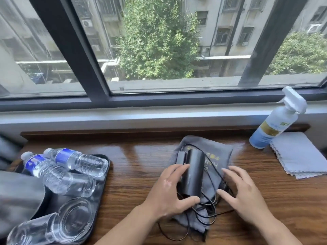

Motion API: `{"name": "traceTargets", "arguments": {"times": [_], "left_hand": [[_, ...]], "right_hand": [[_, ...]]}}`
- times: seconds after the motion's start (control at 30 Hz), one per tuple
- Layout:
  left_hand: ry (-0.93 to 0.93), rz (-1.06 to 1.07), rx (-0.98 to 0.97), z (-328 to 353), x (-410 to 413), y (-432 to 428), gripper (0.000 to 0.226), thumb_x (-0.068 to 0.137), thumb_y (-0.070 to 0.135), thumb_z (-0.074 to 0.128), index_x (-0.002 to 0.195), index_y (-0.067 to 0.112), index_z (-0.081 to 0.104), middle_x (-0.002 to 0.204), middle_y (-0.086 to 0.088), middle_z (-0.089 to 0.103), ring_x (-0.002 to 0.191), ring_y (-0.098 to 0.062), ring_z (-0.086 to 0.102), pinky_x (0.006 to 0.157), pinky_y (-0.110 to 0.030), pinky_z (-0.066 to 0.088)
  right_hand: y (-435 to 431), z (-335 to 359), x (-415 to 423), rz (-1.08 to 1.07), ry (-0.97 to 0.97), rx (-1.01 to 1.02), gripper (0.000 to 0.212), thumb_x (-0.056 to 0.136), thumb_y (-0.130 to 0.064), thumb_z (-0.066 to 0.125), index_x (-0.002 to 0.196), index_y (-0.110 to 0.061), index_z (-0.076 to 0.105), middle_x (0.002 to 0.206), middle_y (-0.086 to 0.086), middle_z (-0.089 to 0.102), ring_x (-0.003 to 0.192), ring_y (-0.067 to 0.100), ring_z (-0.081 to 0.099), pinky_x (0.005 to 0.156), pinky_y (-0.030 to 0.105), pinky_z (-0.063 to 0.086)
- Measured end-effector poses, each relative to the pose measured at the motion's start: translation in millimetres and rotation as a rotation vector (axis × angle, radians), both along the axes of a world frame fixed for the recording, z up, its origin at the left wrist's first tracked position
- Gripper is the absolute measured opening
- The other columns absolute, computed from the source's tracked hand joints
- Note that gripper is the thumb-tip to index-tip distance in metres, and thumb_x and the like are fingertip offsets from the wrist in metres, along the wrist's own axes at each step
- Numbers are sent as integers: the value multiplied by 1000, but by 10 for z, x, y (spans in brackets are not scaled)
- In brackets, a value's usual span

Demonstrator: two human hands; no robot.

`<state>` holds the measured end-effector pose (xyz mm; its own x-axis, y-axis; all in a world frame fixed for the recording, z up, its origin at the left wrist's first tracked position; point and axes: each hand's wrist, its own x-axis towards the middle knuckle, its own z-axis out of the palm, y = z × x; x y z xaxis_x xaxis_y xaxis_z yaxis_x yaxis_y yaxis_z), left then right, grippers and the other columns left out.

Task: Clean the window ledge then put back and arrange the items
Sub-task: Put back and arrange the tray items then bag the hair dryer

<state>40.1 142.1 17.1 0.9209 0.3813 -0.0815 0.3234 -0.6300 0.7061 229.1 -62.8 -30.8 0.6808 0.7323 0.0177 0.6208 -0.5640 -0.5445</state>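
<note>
Dark window frame [76, 50], leafy tree [159, 41] outside, grey apartment buildings [221, 23]

Bare left hand [168, 191], bare right hand [246, 190]

Wooden ledge [141, 174]: tray [106, 174], pouch [219, 152], cloth [299, 154], sprayer [272, 128]

This appears to be an upper-floor room in a city flat or hotel. A wide dark-framed window [74, 50] looks down on a leafy green tree [157, 41] and grey apartment blocks [230, 23] hung with air-conditioning units. Beneath it runs a brown wood-grain surface [141, 165] carrying a black rectangular tray [108, 167] of clear plastic water bottles [79, 160] and clear drinking glasses [76, 220].
</note>
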Motion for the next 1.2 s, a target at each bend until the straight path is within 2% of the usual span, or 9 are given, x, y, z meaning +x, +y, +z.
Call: {"name": "traceTargets", "arguments": {"times": [0.07, 0.13, 0.27, 0.37, 0.53, 0.8, 1.0, 1.13, 1.2], "left_hand": [[-45, -27, 14, 131, -214, 34, 92, 78, 67, 68, 155, 26, 36, 155, 8, 38, 142, 0, 29, 117, -7, 13], [-77, -26, 49, 223, -460, 123, 92, 80, 67, 65, 155, 22, 37, 155, 2, 40, 143, -7, 31, 118, -9, 11], [-119, 14, 112, 337, -1052, 452, 90, 85, 75, 53, 156, 22, 35, 156, -1, 39, 147, -12, 29, 123, -18, 12], [-151, 67, 111, 336, -1542, 734, 93, 85, 82, 42, 157, 25, 33, 158, 2, 36, 149, -9, 24, 124, -19, 12], [-217, 102, 57, 257, -2561, 1151, 90, 85, 81, 49, 158, 31, 31, 159, 9, 32, 151, -6, 21, 125, -25, 18], [-363, 180, 13, 113, -3944, 1581, 74, 85, 63, 69, 150, 39, 43, 148, 13, 47, 141, -15, 46, 115, -21, 32], [-386, 224, -31, 182, -4200, 1794, 71, 78, 56, 75, 144, 42, 49, 140, 14, 54, 128, -8, 56, 109, -20, 39], [-399, 145, -167, 354, -3999, 1671, 73, 79, 66, 72, 144, 49, 44, 146, 17, 48, 135, -5, 50, 111, -15, 35], [-398, 109, -207, 456, -3798, 1678, 74, 79, 65, 72, 145, 51, 41, 148, 17, 45, 135, -6, 49, 108, -13, 37]], "right_hand": [[26, 100, -117, -47, -75, 63, 70, 77, -56, 71, 138, -26, 56, 142, -7, 48, 134, 19, 46, 108, 33, 34], [178, 225, -344, -69, -84, 153, 79, 74, -68, 56, 138, -23, 55, 144, -2, 50, 135, 21, 45, 108, 34, 34], [685, 395, -977, 73, -18, 273, 88, 81, -80, 45, 139, -15, 54, 145, -2, 51, 134, 7, 44, 113, 12, 24], [1105, 472, -1514, 204, 21, 282, 82, 82, -77, 49, 142, -21, 52, 147, -12, 46, 138, -10, 33, 112, 7, 21], [1729, 367, -2446, 298, 16, 260, 74, 84, -76, 50, 144, -31, 47, 150, -19, 42, 137, -5, 37, 110, 6, 22], [2295, 326, -3379, 285, 14, 195, 70, 83, -78, 49, 143, -43, 41, 150, -30, 32, 137, -17, 28, 109, 1, 15], [2305, 363, -3436, 209, -26, 101, 71, 81, -74, 56, 144, -44, 40, 149, -34, 29, 138, -19, 24, 108, 1, 14], [2339, 379, -3354, 188, -61, 70, 77, 79, -87, 41, 144, -46, 36, 147, -35, 28, 135, -24, 19, 112, 15, 23], [2430, 437, -3294, 187, -58, 72, 79, 78, -89, 38, 144, -46, 36, 146, -33, 29, 134, -24, 19, 112, 13, 21]]}}
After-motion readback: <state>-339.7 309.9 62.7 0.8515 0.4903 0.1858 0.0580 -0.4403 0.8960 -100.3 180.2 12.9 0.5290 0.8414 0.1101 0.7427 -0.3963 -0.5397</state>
